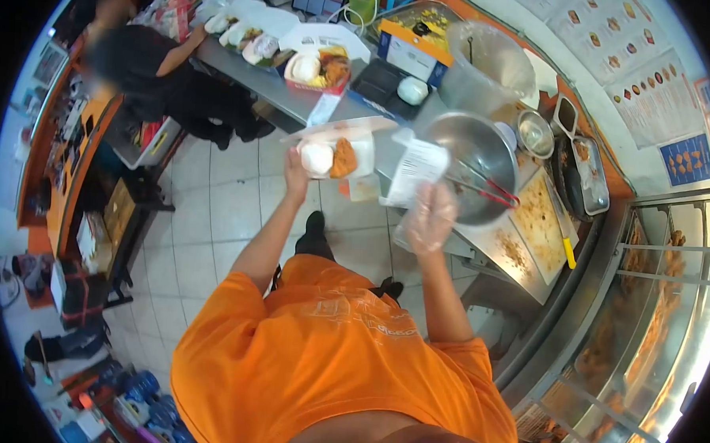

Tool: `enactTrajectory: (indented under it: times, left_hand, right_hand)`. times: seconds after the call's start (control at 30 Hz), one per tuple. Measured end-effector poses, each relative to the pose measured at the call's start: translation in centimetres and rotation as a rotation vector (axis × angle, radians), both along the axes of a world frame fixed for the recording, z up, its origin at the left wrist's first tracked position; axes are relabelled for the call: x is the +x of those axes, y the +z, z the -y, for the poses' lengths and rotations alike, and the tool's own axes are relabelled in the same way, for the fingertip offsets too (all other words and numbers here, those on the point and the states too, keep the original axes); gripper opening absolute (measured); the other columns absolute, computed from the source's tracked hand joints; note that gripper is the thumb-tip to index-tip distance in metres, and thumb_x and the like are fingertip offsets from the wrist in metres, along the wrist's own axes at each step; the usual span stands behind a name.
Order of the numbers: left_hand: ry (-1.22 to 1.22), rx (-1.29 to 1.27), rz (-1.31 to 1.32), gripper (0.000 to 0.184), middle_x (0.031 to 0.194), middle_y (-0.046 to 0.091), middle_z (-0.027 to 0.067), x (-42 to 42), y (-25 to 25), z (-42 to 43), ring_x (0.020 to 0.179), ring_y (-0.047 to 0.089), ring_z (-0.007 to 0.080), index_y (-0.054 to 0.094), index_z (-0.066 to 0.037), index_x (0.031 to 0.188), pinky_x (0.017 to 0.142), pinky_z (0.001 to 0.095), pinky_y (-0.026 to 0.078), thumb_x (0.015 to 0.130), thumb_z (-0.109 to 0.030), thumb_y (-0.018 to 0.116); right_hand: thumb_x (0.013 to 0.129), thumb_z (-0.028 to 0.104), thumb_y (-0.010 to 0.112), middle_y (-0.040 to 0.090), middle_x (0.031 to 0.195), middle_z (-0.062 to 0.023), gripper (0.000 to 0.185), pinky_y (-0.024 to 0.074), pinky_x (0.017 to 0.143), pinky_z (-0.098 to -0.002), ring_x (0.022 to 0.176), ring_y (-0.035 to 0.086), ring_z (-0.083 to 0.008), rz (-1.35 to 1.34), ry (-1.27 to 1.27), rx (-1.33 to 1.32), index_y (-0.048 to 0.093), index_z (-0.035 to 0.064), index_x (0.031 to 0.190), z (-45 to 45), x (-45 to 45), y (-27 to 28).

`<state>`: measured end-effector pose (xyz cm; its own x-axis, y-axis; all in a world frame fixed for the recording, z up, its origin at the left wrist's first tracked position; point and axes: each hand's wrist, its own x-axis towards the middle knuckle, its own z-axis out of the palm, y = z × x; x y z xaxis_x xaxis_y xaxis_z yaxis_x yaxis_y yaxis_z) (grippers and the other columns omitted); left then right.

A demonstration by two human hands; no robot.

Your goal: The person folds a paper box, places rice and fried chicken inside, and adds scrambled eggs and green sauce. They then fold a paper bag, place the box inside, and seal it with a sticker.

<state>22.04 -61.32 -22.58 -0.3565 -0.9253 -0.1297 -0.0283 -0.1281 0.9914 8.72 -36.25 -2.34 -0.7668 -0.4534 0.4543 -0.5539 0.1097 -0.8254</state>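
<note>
My left hand (296, 175) grips the left side of an open white meal box (366, 152) above the floor. Inside the box, a white rounded mound (317, 158), apparently wrapped rice, sits beside a piece of fried chicken (343, 158). My right hand (432, 218) wears a clear plastic glove and has its fingers closed on the lower edge of a white printed slip (417, 173), apparently a receipt. Close to that hand, a large steel bowl (473, 139) stands on the counter, with red-handled tongs (499, 194) lying in it.
A filled meal box (318, 76), a black tray (377, 84) and a large clear tub (488, 69) stand along the counter. A yellow-handled knife (568, 251) lies by a stained board (541, 226). Another person (152, 62) stands at upper left. A glass display cabinet (644, 313) lines the right.
</note>
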Motion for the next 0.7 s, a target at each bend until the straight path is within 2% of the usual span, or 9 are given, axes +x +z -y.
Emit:
enactTrajectory:
  times: [0.1, 0.2, 0.27, 0.33, 0.43, 0.47, 0.53, 0.67, 0.7]
  left_hand:
    - [-0.025, 0.086, 0.018, 0.056, 0.122, 0.053, 0.0125, -1.7, -1.7, 3.2, 0.113, 0.050, 0.0206, 0.045, 0.001, 0.129, 0.099, 0.0343, 0.038, 0.103, -0.046, 0.031]
    - [-0.056, 0.303, 0.033, 0.059, 0.128, 0.049, 0.0102, -4.4, -3.4, 5.3, 0.112, 0.054, 0.0224, 0.035, -0.010, 0.138, 0.084, 0.0423, 0.048, 0.099, -0.054, 0.034]
    - [-0.194, 0.356, 0.128, 0.060, 0.128, 0.047, 0.0107, -5.9, -4.5, 6.3, 0.108, 0.055, 0.0222, 0.031, -0.011, 0.137, 0.078, 0.0414, 0.050, 0.098, -0.056, 0.034]
    - [-0.245, 0.338, 0.104, 0.059, 0.123, 0.049, 0.0122, -7.1, 0.3, 5.8, 0.108, 0.055, 0.0205, 0.033, -0.011, 0.134, 0.078, 0.0385, 0.050, 0.098, -0.057, 0.036]
    - [-0.623, 0.469, 0.060, 0.051, 0.114, 0.057, 0.0091, -7.9, 2.9, 6.9, 0.102, 0.058, 0.0197, 0.043, -0.009, 0.129, 0.084, 0.0345, 0.048, 0.099, -0.050, 0.039]
    - [-0.614, 0.472, 0.059, 0.051, 0.114, 0.057, 0.0091, -7.4, 2.9, 7.1, 0.102, 0.058, 0.0197, 0.043, -0.009, 0.129, 0.084, 0.0345, 0.048, 0.099, -0.050, 0.039]
    - [-0.620, -0.121, 0.162, 0.042, 0.100, 0.063, 0.0101, -6.1, 2.9, 7.8, 0.092, 0.061, 0.0225, 0.056, -0.005, 0.122, 0.082, 0.0339, 0.049, 0.100, -0.039, 0.044]
    - [-1.368, 0.132, 0.281, 0.040, 0.118, 0.064, 0.0075, -3.1, 3.7, 13.5, 0.106, 0.060, 0.0200, 0.062, -0.002, 0.119, 0.094, 0.0318, 0.045, 0.101, -0.035, 0.047]
    - [-1.314, 0.110, 0.300, 0.040, 0.118, 0.064, 0.0075, -3.4, 6.0, 15.8, 0.106, 0.060, 0.0200, 0.062, -0.002, 0.119, 0.094, 0.0318, 0.045, 0.101, -0.035, 0.047]
  right_hand:
    - [0.098, 0.025, 0.048, 0.061, 0.076, -0.0228, 0.030, 0.0440, 0.065, -0.0448, 0.068, 0.056, -0.0406, 0.355, -0.181, 0.297, 0.061, -0.0020, 0.091, 7.7, -0.1, -11.8]
    - [0.095, 0.032, 0.053, 0.066, 0.089, -0.0238, 0.037, 0.0476, 0.075, -0.0418, 0.083, 0.065, -0.0348, 0.584, -0.327, 0.618, 0.064, -0.0039, 0.099, 10.0, -0.4, -20.8]
    - [0.093, 0.032, 0.054, 0.066, 0.095, -0.0257, 0.038, 0.0477, 0.079, -0.0429, 0.090, 0.065, -0.0373, 0.601, -0.272, 0.638, 0.064, -0.0030, 0.103, 10.9, -1.4, -21.3]
    - [0.092, 0.033, 0.054, 0.065, 0.101, -0.0276, 0.039, 0.0478, 0.083, -0.0441, 0.097, 0.064, -0.0398, 0.601, -0.215, 0.622, 0.064, -0.0022, 0.106, 12.4, -3.1, -21.2]
    - [0.089, 0.035, 0.054, 0.064, 0.105, -0.0264, 0.039, 0.0464, 0.088, -0.0467, 0.103, 0.056, -0.0449, 0.497, 0.033, 0.898, 0.065, 0.0013, 0.105, 12.2, -5.6, -21.6]
    - [0.089, 0.035, 0.054, 0.064, 0.105, -0.0262, 0.039, 0.0476, 0.086, -0.0466, 0.101, 0.057, -0.0449, 0.454, 0.123, 1.078, 0.066, 0.0010, 0.103, 12.4, -6.1, -18.8]
    - [0.090, 0.030, 0.055, 0.068, 0.097, -0.0216, 0.034, 0.0523, 0.079, -0.0459, 0.087, 0.065, -0.0413, 0.162, 0.275, 1.387, 0.068, -0.0009, 0.095, 14.1, -7.4, -5.5]
    - [0.082, 0.021, 0.057, 0.067, 0.086, -0.0165, 0.024, 0.0515, 0.069, -0.0435, 0.077, 0.066, -0.0349, 0.177, -0.327, 0.499, 0.068, 0.0030, 0.092, 12.7, -22.1, 2.5]
    - [0.080, 0.019, 0.057, 0.067, 0.083, -0.0153, 0.022, 0.0513, 0.066, -0.0429, 0.074, 0.066, -0.0333, 0.192, -0.342, 0.491, 0.068, 0.0040, 0.091, 13.5, -28.6, 1.8]
